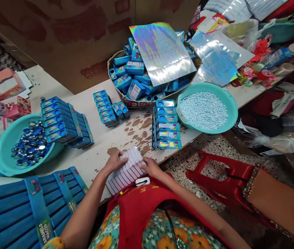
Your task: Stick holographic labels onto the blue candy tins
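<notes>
At the table's front edge, a white sheet (128,171) with thin dark parallel lines lies under both hands. My left hand (115,161) grips its far left side, with the thumb on top. My right hand (150,167) pinches its right edge. Beyond my right hand stand blue candy boxes (168,126) with shiny ends, lined up in a row. More small blue boxes (106,109) stand in a group further back to the left.
A carton (128,103) of blue boxes with a holographic sheet (165,52) stands behind. One teal bowl (230,114) holds pale candies; another teal bowl (2,157) holds blue and silver pieces. Stacked blue boxes (14,207) lie at left, a red stool (214,173) at right.
</notes>
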### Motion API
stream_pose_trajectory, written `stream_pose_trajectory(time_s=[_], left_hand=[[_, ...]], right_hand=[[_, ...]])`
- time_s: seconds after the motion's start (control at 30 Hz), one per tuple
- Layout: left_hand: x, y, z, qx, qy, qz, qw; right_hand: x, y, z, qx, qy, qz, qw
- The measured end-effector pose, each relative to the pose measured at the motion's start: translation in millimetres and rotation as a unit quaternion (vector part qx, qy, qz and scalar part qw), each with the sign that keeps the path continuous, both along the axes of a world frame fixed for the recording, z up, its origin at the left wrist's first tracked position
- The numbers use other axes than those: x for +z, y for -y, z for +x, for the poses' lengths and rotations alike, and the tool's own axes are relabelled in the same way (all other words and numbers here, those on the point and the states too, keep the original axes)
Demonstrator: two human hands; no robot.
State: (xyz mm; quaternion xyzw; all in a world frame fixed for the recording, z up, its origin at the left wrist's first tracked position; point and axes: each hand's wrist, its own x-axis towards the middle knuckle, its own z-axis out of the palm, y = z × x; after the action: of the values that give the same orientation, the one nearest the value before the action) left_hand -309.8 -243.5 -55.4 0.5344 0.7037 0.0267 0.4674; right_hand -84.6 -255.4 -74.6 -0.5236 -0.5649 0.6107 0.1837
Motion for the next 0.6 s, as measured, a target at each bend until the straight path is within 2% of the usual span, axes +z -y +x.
stream_pose_trajectory(time_s=[0.07, 0.13, 0.2, 0.27, 0.37, 0.43, 0.53, 0.57, 0.6], left_hand=[[12.3, -1.1, -3.6, 0.001, 0.100, -0.003, 0.995], [31.5, -2.2, -12.9, 0.005, 0.142, 0.027, 0.990], [55.7, -1.5, -27.2, 0.055, 0.102, 0.106, 0.988], [79.8, 2.6, -45.1, 0.131, 0.022, 0.180, 0.975], [102.8, 16.7, -69.3, 0.197, -0.080, 0.204, 0.956], [105.2, 29.1, -77.1, 0.241, -0.107, 0.204, 0.943], [93.0, 47.2, -71.4, 0.336, -0.048, 0.221, 0.914], [86.9, 53.0, -64.9, 0.359, -0.021, 0.224, 0.906], [80.5, 58.6, -56.2, 0.372, -0.004, 0.223, 0.901]], right_hand=[[9.4, -7.8, -3.2, 0.045, -0.031, 0.012, 0.998], [19.1, -17.2, 0.2, 0.061, -0.044, 0.026, 0.997], [25.3, -28.8, 8.9, 0.079, -0.030, 0.001, 0.996], [26.6, -38.7, 22.3, 0.115, -0.027, -0.070, 0.990], [22.0, -40.2, 48.0, 0.130, -0.105, -0.206, 0.964], [16.8, -29.5, 65.2, 0.077, -0.207, -0.284, 0.933], [8.3, 0.0, 82.7, -0.004, -0.335, -0.340, 0.878], [5.0, 11.5, 85.4, -0.014, -0.347, -0.338, 0.875], [1.2, 22.8, 87.0, -0.018, -0.335, -0.325, 0.884]])
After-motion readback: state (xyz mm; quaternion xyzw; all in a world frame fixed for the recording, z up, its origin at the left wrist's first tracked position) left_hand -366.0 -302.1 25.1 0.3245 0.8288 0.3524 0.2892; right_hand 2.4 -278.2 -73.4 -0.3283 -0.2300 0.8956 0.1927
